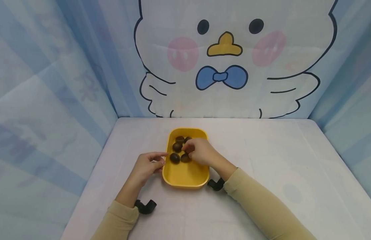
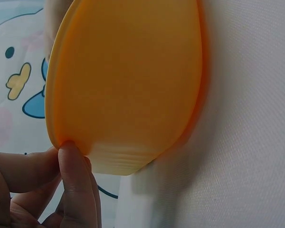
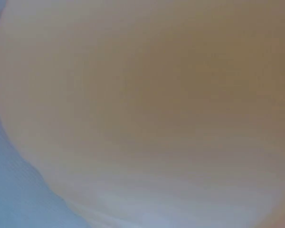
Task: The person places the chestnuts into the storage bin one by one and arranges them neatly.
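Observation:
A yellow tray with rounded corners lies on the table, holding several dark brown, rounded, chestnut-like nuts. One nut sits near the tray's left wall, and another nut lies just behind it. At the left rim, my left hand pinches the tray's edge between thumb and fingers, as the left wrist view also shows. My right hand reaches over the right rim, its fingers and thumb curled about a mostly hidden brown nut. Skin, close up and blurred, fills most of the right wrist view.
A white cloth covers the table. Behind it hangs a curtain with a cartoon bird, and blue-toned curtains stand at both sides. Dark curved pieces sit at both wrists, under the tan sleeves.

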Available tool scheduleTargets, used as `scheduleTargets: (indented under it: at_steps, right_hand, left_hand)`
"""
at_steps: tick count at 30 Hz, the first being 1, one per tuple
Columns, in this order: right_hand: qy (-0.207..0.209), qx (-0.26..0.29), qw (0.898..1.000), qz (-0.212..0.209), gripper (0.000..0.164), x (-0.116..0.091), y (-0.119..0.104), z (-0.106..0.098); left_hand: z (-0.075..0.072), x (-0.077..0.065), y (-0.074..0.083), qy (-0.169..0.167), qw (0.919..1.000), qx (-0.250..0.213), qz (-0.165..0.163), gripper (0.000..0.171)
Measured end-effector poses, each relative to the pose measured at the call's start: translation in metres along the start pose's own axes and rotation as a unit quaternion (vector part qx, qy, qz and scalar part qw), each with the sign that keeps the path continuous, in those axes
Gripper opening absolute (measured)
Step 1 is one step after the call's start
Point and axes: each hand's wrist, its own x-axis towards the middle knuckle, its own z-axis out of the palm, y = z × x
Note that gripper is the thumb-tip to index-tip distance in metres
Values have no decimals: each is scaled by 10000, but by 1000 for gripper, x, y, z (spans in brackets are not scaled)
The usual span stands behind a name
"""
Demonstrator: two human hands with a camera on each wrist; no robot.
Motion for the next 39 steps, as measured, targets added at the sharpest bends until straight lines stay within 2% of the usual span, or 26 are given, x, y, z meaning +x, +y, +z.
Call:
scheduleTargets:
  at_steps: [5, 9, 17, 28, 39]
  right_hand:
    - [-136, 701, 9972, 220, 33, -3, 2, -7]
    - [-198, 1055, 9940, 221, 32, -7, 4, -15]
    - [-483, 1921, 9798, 286, 35, -19, 11, -29]
    - [-344, 2013, 9786, 246, 38, -42, 17, -49]
    - [-95, 1683, 9852, 307, 41, -63, 31, -70]
  left_hand:
    - [0, 0, 0, 18, 10000, -7, -61, 33]
    - [0, 0, 1, 38, 10000, 16, -85, 32]
    - [-1, -2, 0, 53, 10000, 75, -23, 32]
    - [-1, -2, 0, 42, 10000, 79, 19, 32]
    - [0, 0, 1, 5, 10000, -34, -25, 32]
